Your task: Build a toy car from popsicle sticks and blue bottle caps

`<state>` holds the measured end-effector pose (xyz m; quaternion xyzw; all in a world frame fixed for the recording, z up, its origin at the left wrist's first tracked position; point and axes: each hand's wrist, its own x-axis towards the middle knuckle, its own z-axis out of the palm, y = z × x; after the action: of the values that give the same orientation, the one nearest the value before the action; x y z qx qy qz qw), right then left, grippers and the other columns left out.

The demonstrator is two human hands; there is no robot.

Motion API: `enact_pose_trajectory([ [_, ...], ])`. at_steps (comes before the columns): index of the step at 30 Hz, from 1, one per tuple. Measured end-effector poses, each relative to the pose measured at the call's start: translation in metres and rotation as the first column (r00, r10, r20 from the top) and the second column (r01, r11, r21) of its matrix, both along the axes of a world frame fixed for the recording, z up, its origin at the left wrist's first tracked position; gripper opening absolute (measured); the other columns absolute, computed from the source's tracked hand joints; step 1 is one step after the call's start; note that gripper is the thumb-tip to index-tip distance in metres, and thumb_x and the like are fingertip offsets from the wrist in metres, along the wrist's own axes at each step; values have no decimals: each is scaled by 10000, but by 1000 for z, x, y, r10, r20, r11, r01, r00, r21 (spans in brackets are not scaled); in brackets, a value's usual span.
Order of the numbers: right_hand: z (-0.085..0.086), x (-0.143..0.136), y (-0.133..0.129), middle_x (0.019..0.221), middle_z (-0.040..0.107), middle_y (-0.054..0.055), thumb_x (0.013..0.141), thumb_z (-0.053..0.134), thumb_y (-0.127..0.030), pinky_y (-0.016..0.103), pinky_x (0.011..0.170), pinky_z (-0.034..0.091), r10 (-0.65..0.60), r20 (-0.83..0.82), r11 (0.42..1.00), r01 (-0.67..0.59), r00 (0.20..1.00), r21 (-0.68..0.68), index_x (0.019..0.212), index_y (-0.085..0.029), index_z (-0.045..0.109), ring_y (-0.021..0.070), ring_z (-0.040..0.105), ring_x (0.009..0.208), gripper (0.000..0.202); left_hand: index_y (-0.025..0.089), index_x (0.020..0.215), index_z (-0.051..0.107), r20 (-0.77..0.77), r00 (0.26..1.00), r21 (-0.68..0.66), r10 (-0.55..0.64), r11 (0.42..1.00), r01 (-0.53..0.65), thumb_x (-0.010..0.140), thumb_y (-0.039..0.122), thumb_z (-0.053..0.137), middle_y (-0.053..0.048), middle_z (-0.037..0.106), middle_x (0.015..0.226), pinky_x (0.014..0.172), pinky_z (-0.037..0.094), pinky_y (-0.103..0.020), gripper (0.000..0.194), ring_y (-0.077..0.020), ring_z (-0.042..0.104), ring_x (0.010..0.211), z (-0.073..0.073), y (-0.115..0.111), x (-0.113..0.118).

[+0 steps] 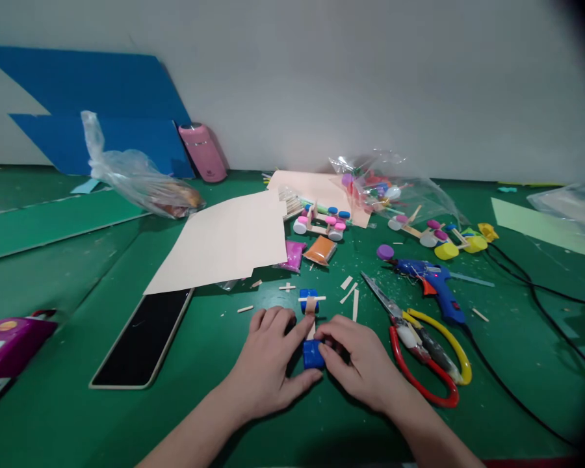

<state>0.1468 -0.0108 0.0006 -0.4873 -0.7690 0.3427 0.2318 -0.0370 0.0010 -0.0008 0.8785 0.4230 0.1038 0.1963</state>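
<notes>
Between my hands on the green table lies a small craft-stick model, with a blue cap piece (pixel 314 355) at its near end and another blue cap piece (pixel 309 296) at its far end. A flat wooden stick joins the two, and a thin stick (pixel 316 299) crosses the far end. My left hand (pixel 273 361) steadies the model, its index fingertip on the flat stick and its thumb by the near cap piece. The thumb and curled fingers of my right hand (pixel 353 357) pinch the near end from the right.
Right of my hands lie scissors (pixel 409 335) and a blue glue gun (pixel 431 279) with a cord. Stick scraps (pixel 355 304) are scattered ahead. Beyond stand a pink-and-white wheeled model (pixel 322 224) and clay packets (pixel 320 249). Leftward are a phone (pixel 143 338), paper (pixel 224 240) and a pink bottle (pixel 203 153).
</notes>
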Motion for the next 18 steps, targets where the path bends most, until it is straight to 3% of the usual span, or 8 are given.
enact_pose_trajectory([
  [7, -3, 0, -2, 776, 533, 2, 807, 463, -193, 242, 617, 364, 0, -1, 1000, 0, 1000, 21, 871, -204, 547, 133, 506, 684, 106, 215, 1217, 456, 58, 998, 26, 15, 1000, -16, 766, 469, 494, -91, 456, 932, 758, 330, -439, 518, -259, 415, 883, -6, -5, 0],
  [18, -7, 1, -2, 744, 525, -5, 814, 454, -193, 236, 577, 356, -2, 3, 998, 2, 1000, 61, 853, -211, 558, 132, 499, 665, 113, 215, 1031, 593, 209, 978, 128, 14, 991, -42, 719, 430, 597, -74, 491, 890, 749, 372, -413, 379, -243, 449, 869, -12, -8, -3],
])
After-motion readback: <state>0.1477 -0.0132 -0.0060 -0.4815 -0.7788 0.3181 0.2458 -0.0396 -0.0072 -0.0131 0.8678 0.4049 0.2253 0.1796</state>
